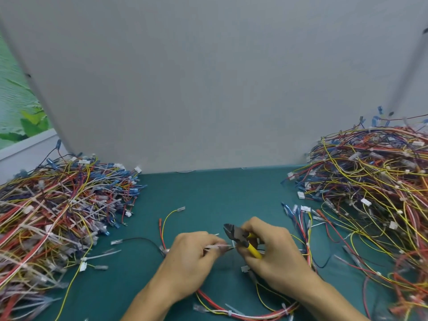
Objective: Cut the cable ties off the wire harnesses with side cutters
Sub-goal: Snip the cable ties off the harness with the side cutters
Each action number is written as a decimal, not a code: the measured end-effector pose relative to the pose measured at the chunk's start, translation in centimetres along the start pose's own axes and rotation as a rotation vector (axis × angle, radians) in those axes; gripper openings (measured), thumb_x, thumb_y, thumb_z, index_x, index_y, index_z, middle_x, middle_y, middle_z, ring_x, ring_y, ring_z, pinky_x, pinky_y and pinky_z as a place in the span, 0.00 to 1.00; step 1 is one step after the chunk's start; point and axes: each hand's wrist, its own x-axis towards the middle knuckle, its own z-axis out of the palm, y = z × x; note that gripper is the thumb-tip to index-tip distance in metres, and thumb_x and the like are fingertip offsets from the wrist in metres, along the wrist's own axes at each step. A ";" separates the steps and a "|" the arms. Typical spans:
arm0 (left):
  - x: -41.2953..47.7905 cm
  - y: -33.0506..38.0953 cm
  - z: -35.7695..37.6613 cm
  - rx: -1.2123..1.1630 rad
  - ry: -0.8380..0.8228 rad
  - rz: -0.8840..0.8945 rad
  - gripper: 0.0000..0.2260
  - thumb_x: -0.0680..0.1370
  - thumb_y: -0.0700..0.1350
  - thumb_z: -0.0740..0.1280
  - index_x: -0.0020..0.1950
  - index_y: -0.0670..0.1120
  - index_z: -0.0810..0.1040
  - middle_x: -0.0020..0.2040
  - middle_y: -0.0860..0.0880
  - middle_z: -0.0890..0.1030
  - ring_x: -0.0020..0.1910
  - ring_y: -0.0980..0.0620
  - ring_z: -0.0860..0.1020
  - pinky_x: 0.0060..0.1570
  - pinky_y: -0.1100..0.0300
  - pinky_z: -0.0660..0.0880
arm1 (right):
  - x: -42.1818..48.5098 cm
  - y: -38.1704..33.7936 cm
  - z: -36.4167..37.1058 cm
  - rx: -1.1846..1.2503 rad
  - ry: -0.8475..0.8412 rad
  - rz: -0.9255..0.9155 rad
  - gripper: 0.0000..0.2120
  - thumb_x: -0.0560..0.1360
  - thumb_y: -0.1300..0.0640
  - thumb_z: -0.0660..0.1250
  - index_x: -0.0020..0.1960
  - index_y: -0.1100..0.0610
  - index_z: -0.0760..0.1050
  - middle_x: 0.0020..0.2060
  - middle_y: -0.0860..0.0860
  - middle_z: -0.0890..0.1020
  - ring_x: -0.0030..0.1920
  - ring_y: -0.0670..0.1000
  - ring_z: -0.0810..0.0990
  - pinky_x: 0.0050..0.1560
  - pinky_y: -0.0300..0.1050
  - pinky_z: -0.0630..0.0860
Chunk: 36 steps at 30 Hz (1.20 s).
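Nearest the camera: a wire harness (pixel 266 315) of red, yellow and white leads loops across the table (pixel 208 193) and runs under both forearms. A white cable tie (pixel 231 312) is still on it, tail sticking out.

Left hand (pixel 192 258): fingers curled, pinching a pale, translucent tie strip (pixel 217 247) where the harness wires bunch between the hands.

Right hand (pixel 273 256): wrapped round the yellow handles of the side cutters (pixel 240 238). The dark metal head points up and left, just above the pinched strip and clear of it. Motion blur hides whether the blades are parted. A small white connector (pixel 245 268) sits on the table just below this hand.

Table surface is a matte teal mat. Loose on it, left of the hands: a cut tie (pixel 104 254), a black wire (pixel 139 239) with a clear-sleeved terminal, and a yellow wire (pixel 171 214) curving up to another terminal.

Farther out, tangled harnesses crowd both sides. The left heap (pixel 58 205) is thick with pale tie tails and blue-sleeved terminals. The right heap (pixel 370 181) is taller, mostly red and yellow leads with white plastic connectors, and it spills toward the right hand.

Behind it all stands a plain grey panel (pixel 208 77), smooth and upright at the table's back edge. Green leaves (pixel 30 126) show past its left edge.
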 end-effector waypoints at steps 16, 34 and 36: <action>0.2 0.3 1.6 -0.656 -0.054 -0.324 0.18 0.71 0.53 0.72 0.44 0.37 0.79 0.34 0.46 0.69 0.35 0.47 0.61 0.38 0.55 0.56 | 0.0 -1.1 -0.1 -0.027 0.010 -0.121 0.13 0.64 0.62 0.75 0.47 0.56 0.78 0.39 0.44 0.78 0.38 0.45 0.74 0.40 0.38 0.71; -0.3 -1.0 1.7 -0.234 0.030 -0.276 0.07 0.76 0.51 0.68 0.39 0.53 0.79 0.24 0.56 0.66 0.26 0.59 0.62 0.28 0.65 0.60 | 2.1 -1.6 -7.1 -0.501 -0.259 0.112 0.13 0.75 0.49 0.60 0.58 0.47 0.74 0.42 0.47 0.71 0.47 0.54 0.76 0.47 0.50 0.75; -0.4 -1.1 1.8 -0.253 0.037 -0.280 0.07 0.77 0.50 0.68 0.40 0.51 0.78 0.25 0.56 0.66 0.27 0.58 0.62 0.28 0.65 0.60 | 1.9 -1.9 -7.2 -0.572 -0.341 0.129 0.13 0.74 0.52 0.59 0.56 0.46 0.74 0.43 0.46 0.70 0.49 0.55 0.76 0.44 0.47 0.74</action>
